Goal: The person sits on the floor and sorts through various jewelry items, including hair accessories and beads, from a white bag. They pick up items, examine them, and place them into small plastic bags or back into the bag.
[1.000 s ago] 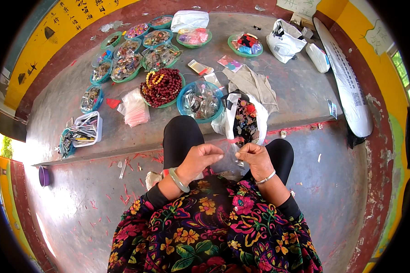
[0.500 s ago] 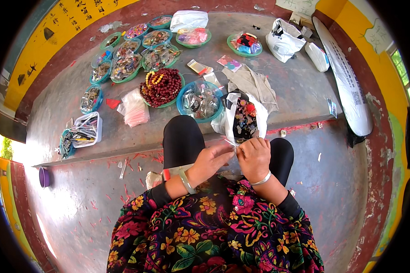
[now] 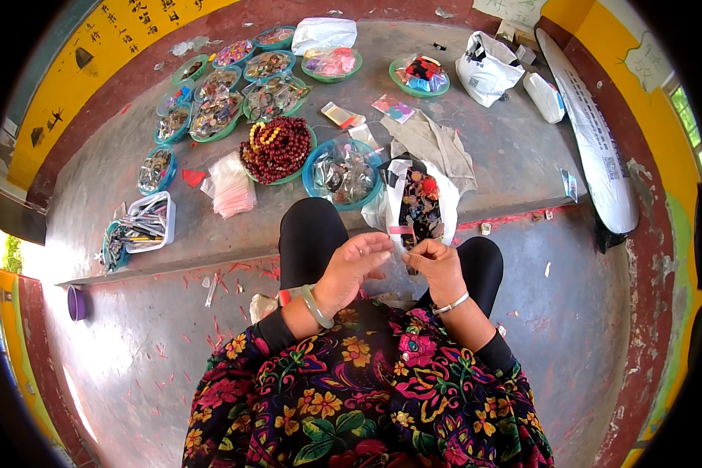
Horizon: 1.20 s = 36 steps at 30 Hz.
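Small clear bag [image 3: 402, 231] at the right hand [image 3: 440, 270], in front of the open white bag [image 3: 449, 204]
The small clear bag shows a pink strip; its outline and contents are too faint to tell. Right hand: thumb and forefinger pinched together on the plastic, covering part of it. Left hand [image 3: 349, 271]: fingers loosely curled beside the strip; cannot tell whether they grip. The white bag holds mixed trinkets [image 3: 420, 207], dark and red. Just left of it stands a blue basket [image 3: 310, 184] of wrapped goods, near red beads [image 3: 287, 156]. Two knees [image 3: 313, 234] flank the hands
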### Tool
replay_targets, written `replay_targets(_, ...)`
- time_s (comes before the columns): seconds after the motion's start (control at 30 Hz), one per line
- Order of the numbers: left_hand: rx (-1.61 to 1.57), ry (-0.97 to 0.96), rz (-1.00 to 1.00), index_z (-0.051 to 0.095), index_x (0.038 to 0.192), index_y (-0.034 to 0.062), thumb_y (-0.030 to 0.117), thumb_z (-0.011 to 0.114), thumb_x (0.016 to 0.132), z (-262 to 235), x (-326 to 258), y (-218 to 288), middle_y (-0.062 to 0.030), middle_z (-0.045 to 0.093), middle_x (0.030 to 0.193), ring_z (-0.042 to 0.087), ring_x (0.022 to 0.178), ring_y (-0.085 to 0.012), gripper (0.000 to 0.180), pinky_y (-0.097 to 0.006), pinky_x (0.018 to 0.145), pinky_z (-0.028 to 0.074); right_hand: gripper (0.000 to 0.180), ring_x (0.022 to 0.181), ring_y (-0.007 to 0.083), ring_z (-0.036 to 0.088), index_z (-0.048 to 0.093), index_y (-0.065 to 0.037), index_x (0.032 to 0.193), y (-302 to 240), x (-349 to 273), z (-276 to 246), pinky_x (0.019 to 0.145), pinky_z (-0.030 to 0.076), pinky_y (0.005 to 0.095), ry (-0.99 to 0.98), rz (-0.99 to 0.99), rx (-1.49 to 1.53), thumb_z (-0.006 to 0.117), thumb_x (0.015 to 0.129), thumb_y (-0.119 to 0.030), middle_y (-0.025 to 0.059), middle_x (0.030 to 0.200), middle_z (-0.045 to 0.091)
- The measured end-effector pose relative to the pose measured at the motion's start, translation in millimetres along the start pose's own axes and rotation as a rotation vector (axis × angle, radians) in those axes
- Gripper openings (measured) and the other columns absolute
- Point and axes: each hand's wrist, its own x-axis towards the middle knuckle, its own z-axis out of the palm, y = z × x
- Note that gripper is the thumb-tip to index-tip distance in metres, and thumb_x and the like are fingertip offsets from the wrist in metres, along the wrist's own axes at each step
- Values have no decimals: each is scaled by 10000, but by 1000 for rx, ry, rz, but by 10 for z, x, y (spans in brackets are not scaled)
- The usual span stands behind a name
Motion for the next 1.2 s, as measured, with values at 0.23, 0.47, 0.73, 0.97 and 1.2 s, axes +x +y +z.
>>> replay_targets(0.23, -61, -35, -83, 589, 1059, 51, 219, 563, 869, -9, 27, 129, -52, 606, 1045, 549, 941, -120, 254, -253, 675, 451, 107, 571, 47, 478, 599, -1, 687, 41, -30, 29, 533, 385, 194, -153, 132, 222, 703, 709, 5, -5, 645, 574)
replay_targets(0.47, 60, -13, -187, 621, 980, 10, 196, 576, 863, -107, 82, 189, -84, 645, 907, 606, 812, -137, 225, -228, 614, 464, 114, 557, 42, 474, 604, 1, 676, 69, -31, -12, 522, 372, 188, -242, 145, 158, 716, 695, -7, -14, 630, 570)
replay_targets(0.73, 152, -174, -316, 615, 918, -7, 77, 637, 784, -243, 119, 325, -85, 650, 855, 634, 750, -153, 159, -213, 565, 480, 112, 580, 45, 494, 620, -5, 687, 107, -22, -56, 537, 389, 195, -377, 184, 23, 727, 693, -37, -4, 645, 586)
replay_targets(0.97, 427, -255, -361, 614, 859, 15, 84, 656, 766, -184, 161, 321, -32, 630, 748, 609, 682, -100, 123, -208, 552, 452, 111, 589, 46, 495, 625, -8, 703, 101, -28, -32, 544, 394, 197, -437, 224, -60, 724, 705, -58, -8, 654, 589)
replay_targets(1.2, 582, -332, -290, 604, 824, 24, 127, 642, 797, -141, 211, 197, -14, 613, 719, 587, 650, -78, 112, -204, 552, 447, 111, 616, 48, 503, 626, 10, 731, 85, -33, -49, 568, 401, 202, -482, 265, -83, 710, 719, -62, -4, 672, 592)
